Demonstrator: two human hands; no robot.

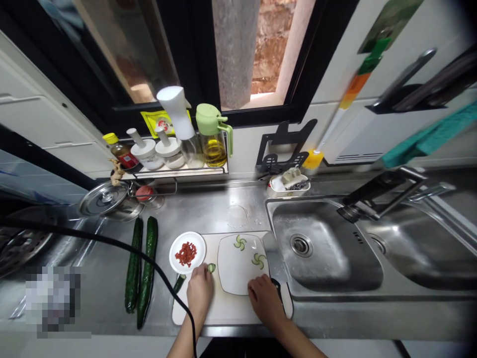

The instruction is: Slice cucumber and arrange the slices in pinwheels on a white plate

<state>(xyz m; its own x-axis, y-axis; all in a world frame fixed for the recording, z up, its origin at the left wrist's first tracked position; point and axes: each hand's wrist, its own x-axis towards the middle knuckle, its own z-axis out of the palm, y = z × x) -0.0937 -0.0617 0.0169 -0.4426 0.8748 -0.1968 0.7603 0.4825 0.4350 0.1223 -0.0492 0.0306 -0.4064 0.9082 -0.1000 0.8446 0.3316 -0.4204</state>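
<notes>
A square white plate (238,268) lies on the cutting board (231,315). Two pinwheels of thin green cucumber slices (240,242) sit near its top and right side. My left hand (200,288) rests left of the plate, fingers curled beside a small cucumber piece (211,268); what its fingertips hold, if anything, is hidden. My right hand (265,298) is at the plate's lower right edge with curled fingers, their tips too hidden to show a hold. A dark-handled knife (276,284) lies partly behind it. A cucumber stub (179,283) lies left of my left hand.
A round white plate (172,253) holds chopped red pieces. Two whole cucumbers (148,273) lie at left, near a lidded pot (108,197). Behind stands a rack of condiments (179,173). A double sink (328,283) is at right. A black cable (122,245) crosses the view.
</notes>
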